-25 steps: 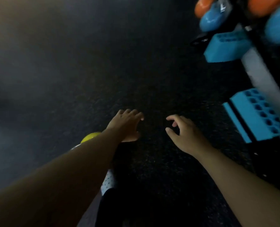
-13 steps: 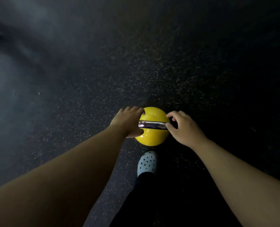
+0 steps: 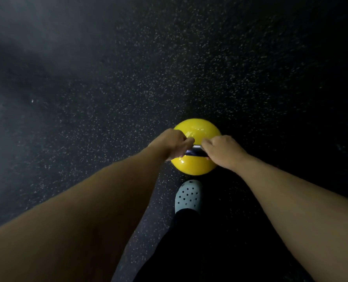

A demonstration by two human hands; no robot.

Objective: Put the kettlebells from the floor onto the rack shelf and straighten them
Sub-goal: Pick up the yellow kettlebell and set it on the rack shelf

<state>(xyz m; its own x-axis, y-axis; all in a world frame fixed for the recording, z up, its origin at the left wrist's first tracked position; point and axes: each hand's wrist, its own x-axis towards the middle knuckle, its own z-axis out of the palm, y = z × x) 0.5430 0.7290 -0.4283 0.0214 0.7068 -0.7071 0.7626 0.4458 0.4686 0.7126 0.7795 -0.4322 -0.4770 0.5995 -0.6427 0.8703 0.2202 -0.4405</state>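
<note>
A yellow kettlebell [image 3: 197, 129] with a shiny metal handle stands on the dark speckled floor, straight below me. My left hand [image 3: 172, 142] is curled around the left end of the handle. My right hand [image 3: 222, 150] is curled around the right end. A short stretch of bare handle shows between the two fists. The rack is out of view.
My foot in a pale perforated clog [image 3: 188, 196] stands just behind the kettlebell, with a dark trouser leg [image 3: 181, 245] below it. Dark rubber floor [image 3: 128, 78] stretches all around.
The view swung away from the rack to the kettlebell on the floor. Both hands went from open above the floor to touching the handle, and now they are closed around it.
</note>
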